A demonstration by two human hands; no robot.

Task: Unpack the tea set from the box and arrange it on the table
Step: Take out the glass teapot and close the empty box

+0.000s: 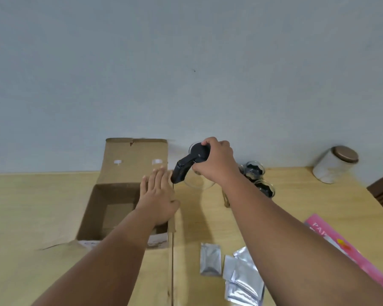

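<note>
An open cardboard box (102,206) stands on the wooden table (31,217), its far flap raised against the wall. My left hand (158,196) lies flat, fingers together, on the box's right rim and holds nothing. My right hand (216,161) grips the black lid of a glass teapot (199,184), whose black handle (181,170) points down-left toward the box. The pot's clear body sits just right of the box, near the wall. Behind my right forearm stand two small glass cups (255,171) with dark contents, partly hidden.
Several silver foil sachets (210,259) lie at the front of the table. A pink booklet (341,244) lies at the right edge. A white canister with a brown lid (334,164) stands at the back right against the wall.
</note>
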